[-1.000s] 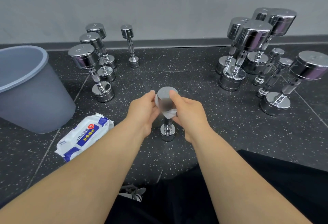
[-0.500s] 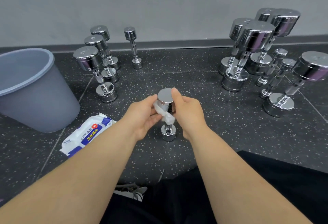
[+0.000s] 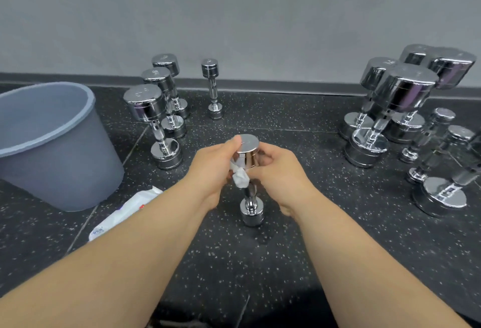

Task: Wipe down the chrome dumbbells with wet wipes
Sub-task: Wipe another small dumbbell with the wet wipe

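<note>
Chrome dumbbell [image 3: 247, 156] upright, left hand [image 3: 210, 169] pinching white wipe [image 3: 240, 179], right hand [image 3: 279, 171] gripping its head.

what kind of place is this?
Likely a gym's free-weights area: many chrome dumbbells stand on end in groups, the floor is black and speckled like gym matting, and a bare grey wall runs behind.

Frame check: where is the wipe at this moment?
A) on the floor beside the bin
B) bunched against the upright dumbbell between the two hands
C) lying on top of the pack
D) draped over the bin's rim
B: the white wipe sits bunched just under the top head of the dumbbell, pinched by the left hand, while the right hand grips the head.
</note>
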Available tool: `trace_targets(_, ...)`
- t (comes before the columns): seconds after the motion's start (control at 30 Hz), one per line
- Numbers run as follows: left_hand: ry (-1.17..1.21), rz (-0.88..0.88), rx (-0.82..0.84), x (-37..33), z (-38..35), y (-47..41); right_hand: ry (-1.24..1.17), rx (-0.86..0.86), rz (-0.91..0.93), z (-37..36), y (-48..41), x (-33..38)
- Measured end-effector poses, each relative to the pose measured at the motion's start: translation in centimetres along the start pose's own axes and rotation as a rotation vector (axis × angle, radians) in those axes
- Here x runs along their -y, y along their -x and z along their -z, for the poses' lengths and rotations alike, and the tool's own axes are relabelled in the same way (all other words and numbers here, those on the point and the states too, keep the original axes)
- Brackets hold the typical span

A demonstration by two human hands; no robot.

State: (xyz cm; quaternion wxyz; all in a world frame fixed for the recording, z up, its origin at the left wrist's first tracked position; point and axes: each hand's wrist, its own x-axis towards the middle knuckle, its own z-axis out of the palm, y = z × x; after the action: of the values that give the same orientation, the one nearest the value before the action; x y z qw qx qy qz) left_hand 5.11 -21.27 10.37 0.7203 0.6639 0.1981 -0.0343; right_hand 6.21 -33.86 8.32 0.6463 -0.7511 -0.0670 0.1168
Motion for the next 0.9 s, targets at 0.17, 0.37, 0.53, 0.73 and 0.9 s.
trace_targets(0.17,0.059,-0.067,-0.087,-4.7,1.6,-6.6,-0.001,0.021,0.042,-1.5,-8.5,3.2)
trace_targets(0.37,0.170,-0.107,-0.124,-8.7,3.3,-16.8,0.035,-0.005,0.126,-3.8,-20.3,3.8)
trace_targets(0.53,0.255,-0.108,-0.174,-9.1,4.0,-23.5,0.121,0.001,0.148,-4.9,-27.7,2.6)
trace_targets(0.73,0.299,-0.117,-0.218,-7.6,5.1,-27.4,0.106,0.004,0.158,-6.4,-32.1,0.6)
trace_targets(0.9,0.039,-0.180,-0.339,-7.8,4.7,-27.2,0.124,0.014,0.112,-6.4,-31.6,1.2)
